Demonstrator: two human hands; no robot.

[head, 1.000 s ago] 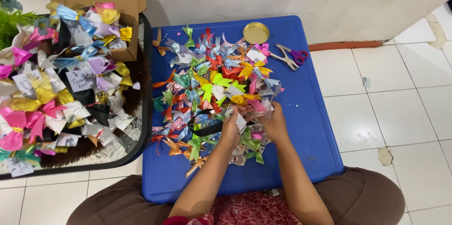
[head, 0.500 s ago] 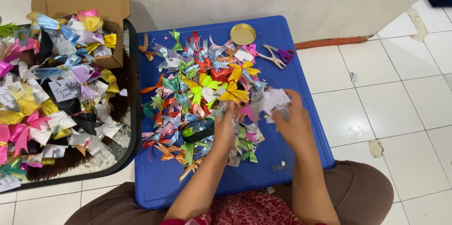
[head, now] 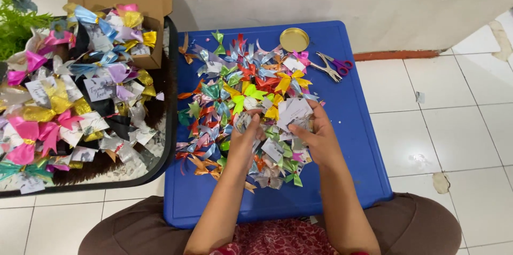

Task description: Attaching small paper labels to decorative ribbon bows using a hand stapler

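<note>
Holding white card (head: pixel 293 111) between both hands (head: pixel 283 132).

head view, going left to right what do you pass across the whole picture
Green plant → black tray heaped with bows and cards → blue table with its bow pile → left hand → right hand → scissors → white floor tiles.

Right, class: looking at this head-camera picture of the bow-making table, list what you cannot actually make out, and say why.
- What the left hand grips: the fingers curl round it, so only a silvery scrap shows.
- The small white cards at the right hand: writing too small to read.
- The black tray of finished bows: cut off by the left edge.
- The blue table under the ribbon pile: covered.
</note>
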